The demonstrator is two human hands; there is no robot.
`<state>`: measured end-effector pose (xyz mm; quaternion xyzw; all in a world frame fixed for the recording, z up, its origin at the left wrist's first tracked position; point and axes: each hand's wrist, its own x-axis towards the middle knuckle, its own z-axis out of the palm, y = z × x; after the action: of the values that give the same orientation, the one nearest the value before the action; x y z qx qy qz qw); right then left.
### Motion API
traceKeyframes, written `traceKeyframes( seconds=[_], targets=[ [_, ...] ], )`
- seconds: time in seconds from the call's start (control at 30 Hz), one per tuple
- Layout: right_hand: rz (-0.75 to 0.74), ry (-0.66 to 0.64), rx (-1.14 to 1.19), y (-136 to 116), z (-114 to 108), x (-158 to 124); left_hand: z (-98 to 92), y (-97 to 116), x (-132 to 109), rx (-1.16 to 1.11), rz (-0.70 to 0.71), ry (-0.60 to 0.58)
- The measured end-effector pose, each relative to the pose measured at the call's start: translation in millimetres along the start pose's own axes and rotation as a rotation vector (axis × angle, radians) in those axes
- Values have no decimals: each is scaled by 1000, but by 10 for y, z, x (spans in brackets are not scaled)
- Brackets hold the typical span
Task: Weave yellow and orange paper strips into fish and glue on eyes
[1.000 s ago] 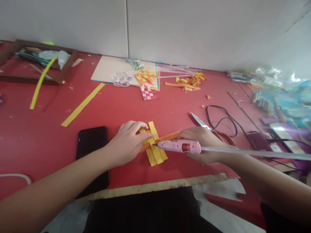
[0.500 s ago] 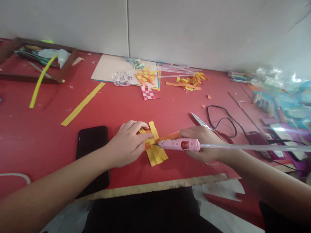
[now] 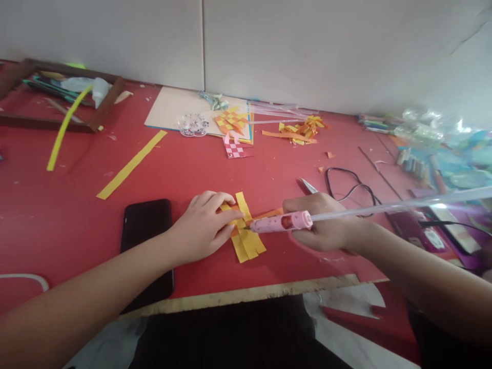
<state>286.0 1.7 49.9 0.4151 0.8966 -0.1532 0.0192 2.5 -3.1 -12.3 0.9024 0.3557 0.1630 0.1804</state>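
Note:
My right hand is closed around a pink hot glue gun. A long clear glue stick sticks out of its back end toward the right. The gun's nozzle points left and meets the woven yellow and orange paper strips near their middle; whether it touches them I cannot tell. An orange strip runs from the weave toward my right hand. My left hand grips the weave's left side, thumb and fingertips pressed on it, hiding part of it.
A black phone lies under my left forearm. Scissors, partly hidden, and a black cord lie behind my right hand. A yellow strip, a wooden frame, a checkered pink paper piece and a pile of scraps lie farther back.
The glue gun has tilted, its back end a little higher and the glue stick slanting up to the right. My right hand has shifted slightly up and left. My left hand stays put.

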Motion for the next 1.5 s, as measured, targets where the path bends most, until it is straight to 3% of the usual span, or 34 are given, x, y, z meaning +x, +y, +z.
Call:
traceKeyframes(
  seconds=[0.3,0.67,0.97,1.17,1.37,1.5],
  targets=[
    [72,-133,-108,-229,-289,195,2,5,-8,-25,-8,6],
    [-68,-264,-416,-489,-582,567,1,7,-6,-73,0,46],
    [-178,-194,-435,-334,-538,523,5,1,-3,-75,-1,21],
    [-145,-160,-421,-317,-496,494,12,2,-5,-58,-8,31],
    [-126,-208,-479,-338,-506,484,23,-7,0,-37,-13,34],
    [-105,-120,-420,-110,-608,333,32,-3,-6,-12,-1,29]
  ],
)
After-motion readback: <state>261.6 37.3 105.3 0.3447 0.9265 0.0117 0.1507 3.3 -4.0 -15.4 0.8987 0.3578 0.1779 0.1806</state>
